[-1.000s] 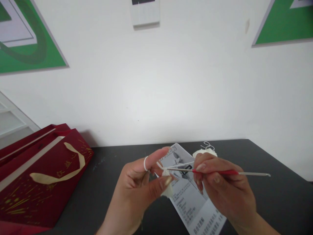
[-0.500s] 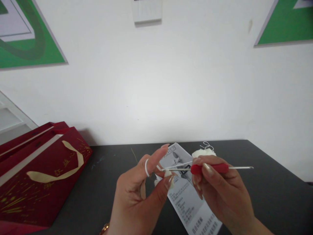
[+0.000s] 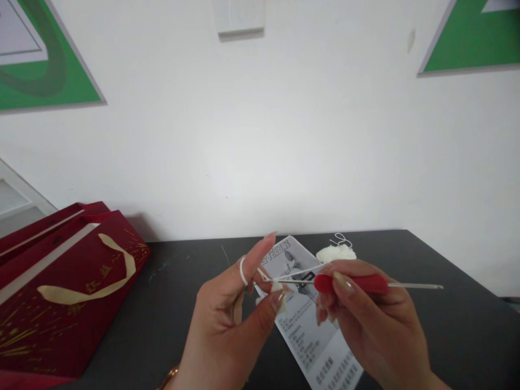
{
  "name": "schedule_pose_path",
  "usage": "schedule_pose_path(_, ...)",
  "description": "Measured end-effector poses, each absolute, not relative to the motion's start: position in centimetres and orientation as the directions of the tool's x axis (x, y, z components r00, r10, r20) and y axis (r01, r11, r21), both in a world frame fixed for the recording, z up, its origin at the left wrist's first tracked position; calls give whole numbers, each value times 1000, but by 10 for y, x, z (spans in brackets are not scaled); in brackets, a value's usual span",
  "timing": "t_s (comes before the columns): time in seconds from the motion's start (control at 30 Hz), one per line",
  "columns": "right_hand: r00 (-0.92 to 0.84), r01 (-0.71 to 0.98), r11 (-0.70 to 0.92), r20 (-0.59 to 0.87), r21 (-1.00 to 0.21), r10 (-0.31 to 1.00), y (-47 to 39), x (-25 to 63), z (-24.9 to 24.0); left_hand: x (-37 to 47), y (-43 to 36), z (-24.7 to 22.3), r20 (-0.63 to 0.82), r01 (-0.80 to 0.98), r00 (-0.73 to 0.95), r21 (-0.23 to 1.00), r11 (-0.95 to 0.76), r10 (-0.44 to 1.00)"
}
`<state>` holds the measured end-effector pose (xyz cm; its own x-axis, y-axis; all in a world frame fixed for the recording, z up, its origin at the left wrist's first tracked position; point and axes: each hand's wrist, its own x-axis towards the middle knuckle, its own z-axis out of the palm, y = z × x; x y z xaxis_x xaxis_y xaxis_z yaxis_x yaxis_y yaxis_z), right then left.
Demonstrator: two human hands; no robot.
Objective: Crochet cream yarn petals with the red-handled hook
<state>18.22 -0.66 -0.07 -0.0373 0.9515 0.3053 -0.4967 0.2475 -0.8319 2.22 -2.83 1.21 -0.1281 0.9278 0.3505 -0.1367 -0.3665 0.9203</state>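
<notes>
Head view: right hand (image 3: 377, 319) grips red-handled crochet hook (image 3: 365, 283), tip at small white crocheted piece (image 3: 278, 287) pinched in left hand (image 3: 227, 314). White yarn (image 3: 243, 272) loops left index finger. Printed sheet (image 3: 303, 330) lies beneath both hands; yarn ball (image 3: 336, 253) just beyond right hand.

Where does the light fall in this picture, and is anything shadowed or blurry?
In the head view, the wall is brightest around its middle; a soft shadow lies on it beside the red bags; small print on the sheet is too blurred to read, and stitches in the white yarn piece are indistinct.
</notes>
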Motion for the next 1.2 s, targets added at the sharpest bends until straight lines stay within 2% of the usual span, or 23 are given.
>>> schedule_pose_path(0.13,-32,-529,229,289,-817,957,-2,180,2,22,-29,9,366,-99,-114,921,-377,924)
schedule_pose_path(0.33,43,-510,268,287,-817,957,-2,180,3,40,-31,2,501,-12,-298,849,-528,813)
schedule_pose_path(0.53,50,-509,242,252,-826,966,-1,182,2,47,-28,-6,547,47,-323,824,-564,772)
schedule_pose_path(0.6,30,-539,191,209,-820,978,2,182,3,46,-28,-6,508,-5,-330,842,-540,796)
schedule_pose_path(0.67,-33,-580,101,147,-808,989,6,183,4,44,-27,-3,400,-154,-307,875,-460,864)
schedule_pose_path(0.77,-146,-633,-37,73,-774,987,9,183,4,42,-26,2,230,-369,-176,886,-281,957)
schedule_pose_path(0.83,-184,-654,-69,70,-754,980,9,183,4,42,-25,4,209,-388,-165,885,-258,964)
schedule_pose_path(0.93,-163,-653,-12,125,-757,979,6,182,2,45,-23,1,326,-224,-276,893,-390,904)
schedule_pose_path(1.03,-88,-611,129,228,-781,970,2,182,-2,51,-21,-7,469,-50,-353,854,-517,809)
schedule_pose_path(1.1,-51,-561,214,291,-800,955,2,182,-4,54,-19,-11,467,-46,-373,854,-518,802)
schedule_pose_path(1.2,-10,-502,307,361,-809,932,2,181,-7,56,-16,-16,383,-114,-397,881,-459,834)
